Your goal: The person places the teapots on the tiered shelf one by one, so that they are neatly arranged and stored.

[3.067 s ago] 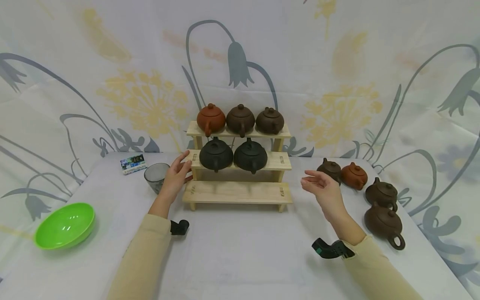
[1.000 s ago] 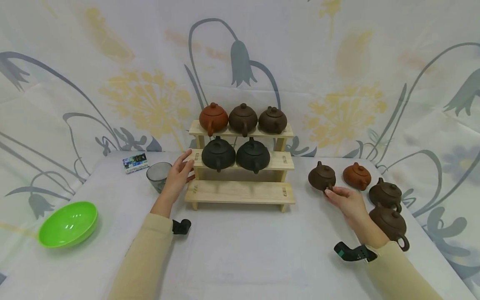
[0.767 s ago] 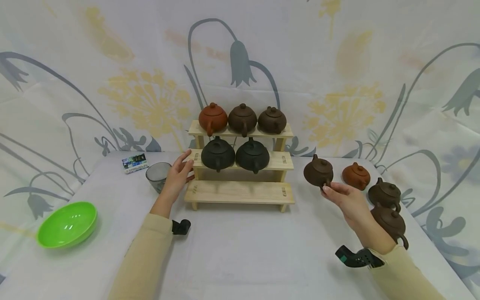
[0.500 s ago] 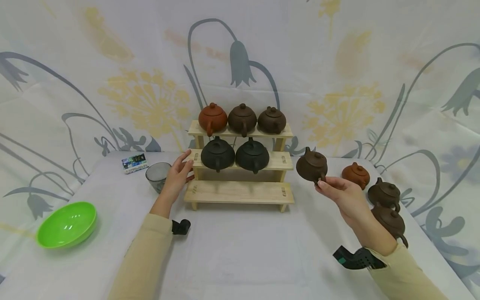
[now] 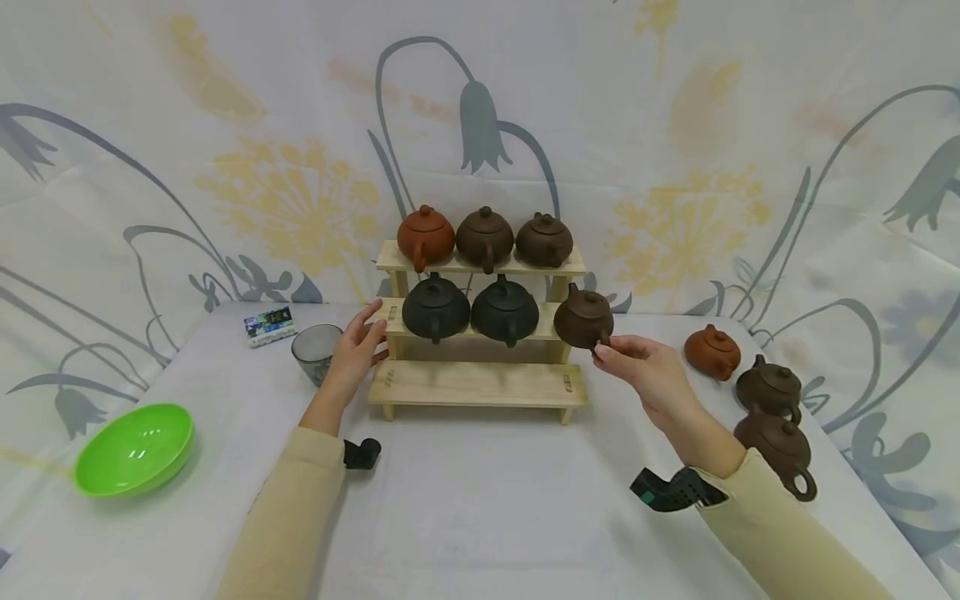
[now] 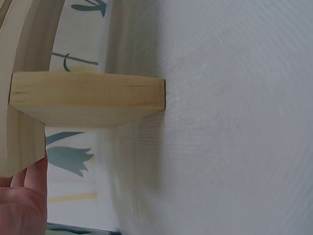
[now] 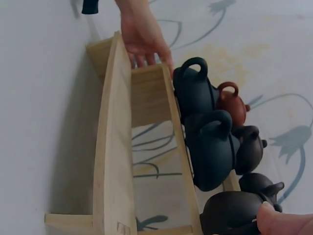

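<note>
My right hand (image 5: pixel 651 375) pinches the handle of a dark brown teapot (image 5: pixel 582 319) at the right end of the middle shelf of a wooden three-tier stand (image 5: pixel 476 383). Whether its base touches the shelf cannot be told. Just left of it, two black teapots (image 5: pixel 437 308) sit on that shelf. At the shelf's left end, my left hand (image 5: pixel 352 354) holds the edge, some fingers above and others below; the left wrist view shows only part of this hand (image 6: pixel 27 200). The top shelf bears a reddish teapot (image 5: pixel 426 237) and two dark brown ones (image 5: pixel 485 239).
On the right of the table stand another reddish teapot (image 5: pixel 712 352) and two dark brown teapots (image 5: pixel 768 388). A grey glass cup (image 5: pixel 313 350) is beside my left hand, with a small printed box (image 5: pixel 270 327) behind it. A green bowl (image 5: pixel 133 450) lies at far left.
My right hand took the dark brown teapot by its handle from the right of the table, lifted it and carried it left to the middle shelf. My left hand stayed at the stand.
</note>
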### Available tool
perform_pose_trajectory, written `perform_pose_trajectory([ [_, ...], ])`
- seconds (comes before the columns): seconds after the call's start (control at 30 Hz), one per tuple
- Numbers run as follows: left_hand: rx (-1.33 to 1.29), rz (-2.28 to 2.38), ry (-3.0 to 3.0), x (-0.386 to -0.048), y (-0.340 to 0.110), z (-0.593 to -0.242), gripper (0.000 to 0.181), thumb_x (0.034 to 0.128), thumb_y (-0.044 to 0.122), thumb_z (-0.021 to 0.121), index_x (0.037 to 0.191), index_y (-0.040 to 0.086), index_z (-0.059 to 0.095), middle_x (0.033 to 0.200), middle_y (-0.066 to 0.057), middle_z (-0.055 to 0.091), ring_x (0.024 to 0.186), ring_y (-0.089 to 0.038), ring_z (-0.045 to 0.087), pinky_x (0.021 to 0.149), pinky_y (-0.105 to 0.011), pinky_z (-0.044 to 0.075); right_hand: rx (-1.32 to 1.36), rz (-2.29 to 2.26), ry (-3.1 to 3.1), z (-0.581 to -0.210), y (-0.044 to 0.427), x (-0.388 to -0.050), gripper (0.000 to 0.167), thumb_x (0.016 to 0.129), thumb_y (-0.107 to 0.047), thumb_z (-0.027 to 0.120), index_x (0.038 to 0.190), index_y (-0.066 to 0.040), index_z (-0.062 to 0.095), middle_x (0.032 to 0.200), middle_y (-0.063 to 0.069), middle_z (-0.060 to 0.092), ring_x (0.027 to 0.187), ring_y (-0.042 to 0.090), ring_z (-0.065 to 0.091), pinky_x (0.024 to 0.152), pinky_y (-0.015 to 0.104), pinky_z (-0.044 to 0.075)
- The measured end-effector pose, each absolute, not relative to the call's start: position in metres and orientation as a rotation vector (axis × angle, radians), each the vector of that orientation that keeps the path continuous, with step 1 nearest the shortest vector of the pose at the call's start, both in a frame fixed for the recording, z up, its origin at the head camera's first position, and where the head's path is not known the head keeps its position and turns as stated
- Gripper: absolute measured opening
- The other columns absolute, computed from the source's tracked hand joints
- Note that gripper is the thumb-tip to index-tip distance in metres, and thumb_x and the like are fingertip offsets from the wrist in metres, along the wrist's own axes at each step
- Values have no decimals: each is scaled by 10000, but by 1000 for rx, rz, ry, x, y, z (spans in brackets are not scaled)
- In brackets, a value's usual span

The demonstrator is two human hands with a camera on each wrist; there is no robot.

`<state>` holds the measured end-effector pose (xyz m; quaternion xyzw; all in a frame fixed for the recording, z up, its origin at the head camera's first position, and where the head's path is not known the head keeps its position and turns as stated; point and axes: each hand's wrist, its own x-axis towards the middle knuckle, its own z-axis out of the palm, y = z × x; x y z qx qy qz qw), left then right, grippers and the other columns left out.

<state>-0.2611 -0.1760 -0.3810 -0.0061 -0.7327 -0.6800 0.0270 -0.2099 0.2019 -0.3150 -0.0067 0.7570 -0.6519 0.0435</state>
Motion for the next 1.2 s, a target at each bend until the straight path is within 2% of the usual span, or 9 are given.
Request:
perform_pose_trajectory([
  [0.13, -24, -2102, -2264, -261, -176, -382, 539, 988, 346, 442, 1482, 212, 273, 1384, -172, 395, 1230, -305, 420, 976, -432, 406, -15, -1922, 2397, -314, 196, -216, 431, 910, -181, 627, 1178, 127, 490, 1327, 175, 446, 976, 121, 625, 1014, 391, 348],
  [0.27, -40, -2112, -2256, -261, -176, -382, 541, 987, 346, 443, 1482, 210, 273, 1383, -171, 396, 1227, -303, 421, 978, -429, 405, -49, -1911, 2437, -314, 191, -221, 378, 902, -147, 636, 1105, 144, 506, 1499, 138, 222, 1141, 227, 523, 990, 351, 376],
  [0.4, -51, -2119, -2254, -262, -176, -382, 542, 987, 346, 443, 1483, 211, 271, 1385, -174, 392, 1228, -306, 418, 981, -430, 401, -67, -1915, 2443, -315, 187, -224, 337, 894, -124, 642, 1068, 138, 520, 1496, 134, 238, 1227, 282, 436, 977, 345, 390],
  [0.63, -33, -2110, -2262, -261, -175, -380, 535, 990, 338, 439, 1482, 213, 273, 1384, -171, 395, 1226, -305, 417, 979, -434, 403, -55, -1889, 2488, -316, 183, -226, 354, 893, -140, 646, 1076, 139, 530, 1486, 149, 258, 1203, 302, 461, 1009, 385, 358],
  [0.73, -31, -2105, -2265, -260, -175, -380, 544, 988, 346, 441, 1485, 210, 266, 1387, -171, 392, 1227, -306, 415, 982, -432, 401, -70, -1878, 2492, -316, 182, -227, 347, 896, -126, 639, 1080, 147, 531, 1484, 158, 257, 1291, 286, 355, 1008, 383, 358],
  [0.83, -23, -2099, -2271, -261, -175, -381, 549, 986, 352, 444, 1485, 212, 265, 1390, -169, 392, 1230, -305, 415, 983, -429, 400, -69, -1856, 2505, -316, 183, -227, 350, 900, -134, 635, 1088, 144, 534, 1483, 160, 257, 1222, 214, 455, 1009, 381, 359],
  [0.97, -15, -2096, -2275, -261, -175, -381, 542, 987, 349, 441, 1484, 216, 269, 1389, -167, 395, 1231, -303, 418, 980, -428, 403, -59, -1839, 2512, -315, 183, -227, 362, 897, -145, 642, 1094, 140, 537, 1483, 157, 259, 1272, 204, 394, 1025, 395, 340],
  [1.07, -16, -2096, -2274, -262, -176, -381, 537, 990, 345, 437, 1484, 215, 270, 1389, -168, 395, 1230, -302, 417, 981, -430, 402, -61, -1850, 2501, -316, 183, -227, 366, 894, -142, 646, 1097, 142, 534, 1482, 160, 259, 1370, 274, 173, 1033, 404, 326],
  [1.2, -14, -2105, -2269, -262, -176, -382, 542, 988, 349, 439, 1484, 212, 269, 1393, -167, 392, 1232, -301, 412, 983, -430, 399, -78, -1883, 2467, -318, 185, -228, 383, 901, -149, 638, 1135, 130, 520, 1491, 135, 252, 1217, 205, 465, 1024, 398, 345],
])
